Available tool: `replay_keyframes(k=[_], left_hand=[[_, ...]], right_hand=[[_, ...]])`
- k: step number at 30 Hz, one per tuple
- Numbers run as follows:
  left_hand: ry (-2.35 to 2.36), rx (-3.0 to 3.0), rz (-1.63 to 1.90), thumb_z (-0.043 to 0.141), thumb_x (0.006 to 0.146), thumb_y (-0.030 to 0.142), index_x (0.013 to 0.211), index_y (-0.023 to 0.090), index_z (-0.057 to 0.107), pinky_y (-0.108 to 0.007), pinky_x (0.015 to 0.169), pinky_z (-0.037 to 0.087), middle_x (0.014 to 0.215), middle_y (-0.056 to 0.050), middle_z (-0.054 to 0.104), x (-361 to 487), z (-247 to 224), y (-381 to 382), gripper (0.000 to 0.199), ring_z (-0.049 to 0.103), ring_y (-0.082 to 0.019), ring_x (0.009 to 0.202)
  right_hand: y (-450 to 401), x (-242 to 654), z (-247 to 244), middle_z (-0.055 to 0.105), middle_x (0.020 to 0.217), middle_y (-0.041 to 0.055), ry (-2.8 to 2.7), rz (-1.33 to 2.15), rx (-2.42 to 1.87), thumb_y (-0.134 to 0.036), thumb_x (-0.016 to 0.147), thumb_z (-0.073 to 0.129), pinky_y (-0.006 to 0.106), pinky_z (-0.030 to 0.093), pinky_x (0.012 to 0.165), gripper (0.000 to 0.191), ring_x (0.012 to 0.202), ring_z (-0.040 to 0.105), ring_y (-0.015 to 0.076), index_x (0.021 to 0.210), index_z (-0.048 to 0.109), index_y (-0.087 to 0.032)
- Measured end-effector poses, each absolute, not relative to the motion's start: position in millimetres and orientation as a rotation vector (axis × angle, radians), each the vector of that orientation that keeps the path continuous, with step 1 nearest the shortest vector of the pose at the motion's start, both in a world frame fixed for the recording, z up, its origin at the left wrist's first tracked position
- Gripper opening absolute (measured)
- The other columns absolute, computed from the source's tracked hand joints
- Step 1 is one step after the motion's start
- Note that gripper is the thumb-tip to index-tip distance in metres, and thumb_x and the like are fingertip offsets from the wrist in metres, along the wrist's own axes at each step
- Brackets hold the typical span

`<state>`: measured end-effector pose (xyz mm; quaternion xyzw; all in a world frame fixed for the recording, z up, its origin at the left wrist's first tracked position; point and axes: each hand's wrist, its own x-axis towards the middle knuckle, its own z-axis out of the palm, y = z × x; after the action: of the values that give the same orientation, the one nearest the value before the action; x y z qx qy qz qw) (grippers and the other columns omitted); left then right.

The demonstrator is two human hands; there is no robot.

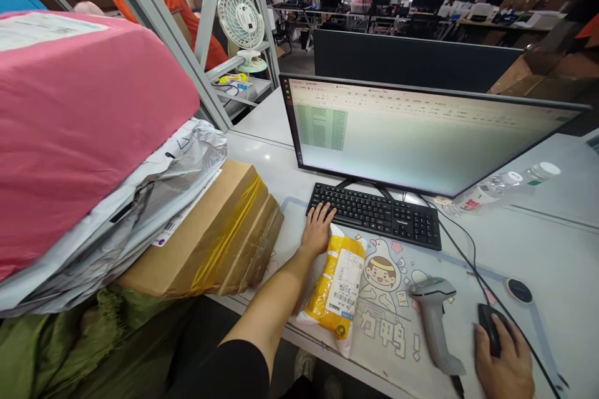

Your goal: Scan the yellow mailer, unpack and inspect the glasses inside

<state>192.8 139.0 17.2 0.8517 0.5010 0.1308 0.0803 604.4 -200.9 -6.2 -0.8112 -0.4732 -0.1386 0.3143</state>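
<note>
My left hand lies on the left end of a black keyboard, its fingers stretched over the keys. Just right of that wrist is a yellow and white parcel with a printed shipping label facing up. My right hand is wrapped over a black computer mouse near the desk's front right. Between the parcel and the mouse, a grey barcode scanner lies on the cartoon desk mat. Behind the keyboard stands a monitor showing a spreadsheet with a green selected block.
At left, a pink parcel, grey plastic mailers and taped cardboard boxes are stacked high. Plastic bottles stand right of the monitor, and a cable crosses the desk. A white fan and people in orange are farther back.
</note>
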Motion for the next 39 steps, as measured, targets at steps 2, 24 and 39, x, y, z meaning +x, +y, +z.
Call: replay_keyframes(k=[2,24,39], left_hand=[[1.500,2.550,0.399,0.055,0.105,0.027,0.170,0.024,0.047,-0.055,0.140,0.021,0.182,-0.009,0.036,193,16,139,0.066,0.027,-0.031,0.170],[1.471,2.537,0.381,0.055,0.106,0.030,0.171,0.023,0.044,-0.056,0.140,0.019,0.183,-0.011,0.033,193,17,138,0.067,0.024,-0.031,0.171],[1.463,2.534,0.353,0.062,0.099,0.029,0.172,0.023,0.042,-0.057,0.141,0.017,0.184,-0.010,0.029,193,17,138,0.076,0.021,-0.032,0.172]], right_hand=[[-200,603,-3,0.057,0.156,0.0251,-1.293,-0.373,-2.138,-0.055,0.101,0.058,0.067,0.046,0.121,0.067,0.145,0.055,0.0456,0.149,0.065,-0.009],[-198,588,18,0.063,0.140,0.0242,-1.193,-0.273,-2.266,-0.060,0.091,0.057,0.064,0.049,0.114,0.070,0.132,0.060,0.0439,0.142,0.064,-0.013],[-200,590,10,0.057,0.161,0.0244,-1.145,-0.246,-2.226,-0.067,0.095,0.057,0.069,0.044,0.124,0.074,0.149,0.054,0.0507,0.143,0.069,-0.013]])
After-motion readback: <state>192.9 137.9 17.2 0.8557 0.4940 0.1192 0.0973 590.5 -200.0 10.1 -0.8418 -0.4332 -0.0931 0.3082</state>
